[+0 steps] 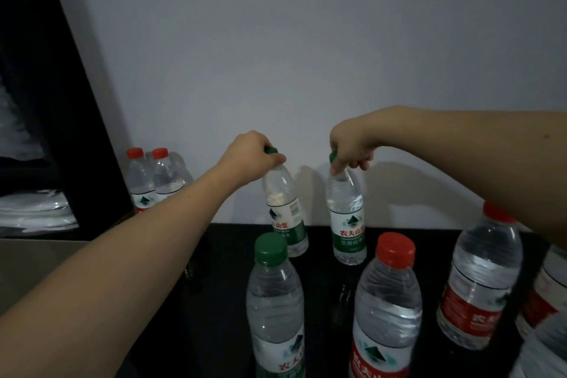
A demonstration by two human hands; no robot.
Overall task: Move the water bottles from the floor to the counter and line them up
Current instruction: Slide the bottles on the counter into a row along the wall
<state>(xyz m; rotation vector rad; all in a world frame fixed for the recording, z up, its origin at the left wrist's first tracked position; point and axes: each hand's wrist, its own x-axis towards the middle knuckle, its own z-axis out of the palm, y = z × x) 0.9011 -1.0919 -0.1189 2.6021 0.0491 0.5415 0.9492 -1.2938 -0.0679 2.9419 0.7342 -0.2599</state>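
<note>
Bottles stand on the dark bench (pixel 322 279): red-capped ones (pixel 388 313) at five o'clock, a green-capped one (pixel 274 304) at six. At twelve, my left hand (pixel 250 155) and right hand (pixel 352 144) each grip a green-capped bottle's (pixel 287 209) (pixel 348 218) neck.

We see two bare forearms, no sleeves, no watch or rings, ending in the left hand (pixel 250 153) and right hand (pixel 349 144).
</note>
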